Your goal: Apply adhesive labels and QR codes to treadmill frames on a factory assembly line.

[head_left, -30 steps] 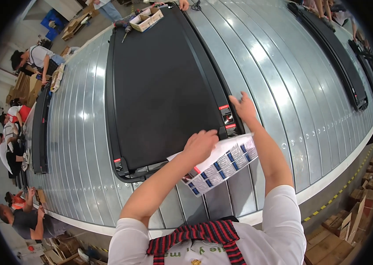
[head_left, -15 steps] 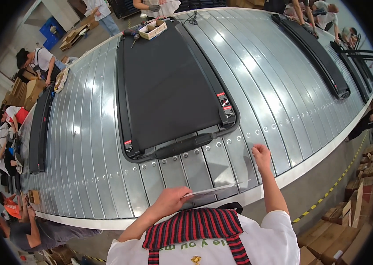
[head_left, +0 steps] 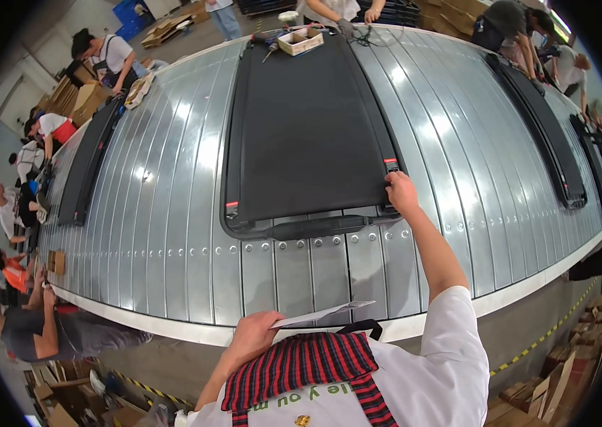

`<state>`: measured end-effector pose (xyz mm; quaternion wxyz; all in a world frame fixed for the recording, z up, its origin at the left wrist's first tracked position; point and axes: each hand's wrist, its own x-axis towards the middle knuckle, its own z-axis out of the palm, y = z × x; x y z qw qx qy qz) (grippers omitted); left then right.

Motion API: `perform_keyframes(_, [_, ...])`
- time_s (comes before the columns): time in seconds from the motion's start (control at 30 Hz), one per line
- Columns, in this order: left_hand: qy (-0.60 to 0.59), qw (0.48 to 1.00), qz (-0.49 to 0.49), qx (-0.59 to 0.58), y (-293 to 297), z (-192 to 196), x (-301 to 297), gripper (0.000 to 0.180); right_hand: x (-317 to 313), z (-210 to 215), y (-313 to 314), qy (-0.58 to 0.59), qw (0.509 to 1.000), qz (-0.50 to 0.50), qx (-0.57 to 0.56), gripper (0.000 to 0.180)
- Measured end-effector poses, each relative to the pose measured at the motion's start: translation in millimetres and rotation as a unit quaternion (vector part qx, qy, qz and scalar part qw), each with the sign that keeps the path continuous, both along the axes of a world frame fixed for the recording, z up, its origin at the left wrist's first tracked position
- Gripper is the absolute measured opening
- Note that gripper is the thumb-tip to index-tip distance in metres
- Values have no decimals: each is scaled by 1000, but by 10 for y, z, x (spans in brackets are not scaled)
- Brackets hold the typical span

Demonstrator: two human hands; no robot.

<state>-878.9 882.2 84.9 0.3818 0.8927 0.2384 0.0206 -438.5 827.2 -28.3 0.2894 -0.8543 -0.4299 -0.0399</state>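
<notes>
A long black walking pad treadmill lies lengthwise before me, its rounded bar on the side nearest me. Close to my body, my left hand is closed on the edge of a thin white sheet, probably labels. My right hand reaches to the near right corner of the treadmill, thumb and fingers pinched together on its side rail. What they hold, if anything, is hidden. Just beyond them a small red-and-white label sits on the rail. Another red label marks the left rail.
Metal slats with round bolts form the wide table. On the treadmill's far end rest a divided parts box and a power driver. More black treadmills lie left and right. Several people work around the edges; cardboard is heaped behind at right.
My right hand has moved forward from over the bare slats to the treadmill's near right corner, covering part of the labels there. My left hand keeps the sheet; the view has shifted.
</notes>
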Motion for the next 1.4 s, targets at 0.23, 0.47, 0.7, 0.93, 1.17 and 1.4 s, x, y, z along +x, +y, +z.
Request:
perform_keyframes(0.23, [-52, 997, -53, 34, -68, -38, -106, 11, -337, 147, -312, 1, 1000, -4, 0, 25])
perform_keyframes(0.47, [-52, 985, -160, 49, -281, -198, 116, 12, -456, 384, -1007, 5, 998, -27, -56, 30])
perform_keyframes(0.7, [-63, 982, -171, 42, -553, -265, 609, 13, -166, 549, -1250, 16, 995, 30, -93, 29])
perform_keyframes(0.93, [-65, 993, -90, 45, -990, -415, 1414, 11, 345, 459, -1070, 23, 979, 170, -114, 30])
perform_keyframes(1.17, [-37, 996, -77, 23, -1022, -360, 1941, 11, 893, 482, -403, 40, 965, 233, -116, 28])
perform_keyframes(1.4, [-18, 997, -64, 44, -697, -459, 2184, 12, 1189, 298, 297, 27, 950, 292, -109, 37])
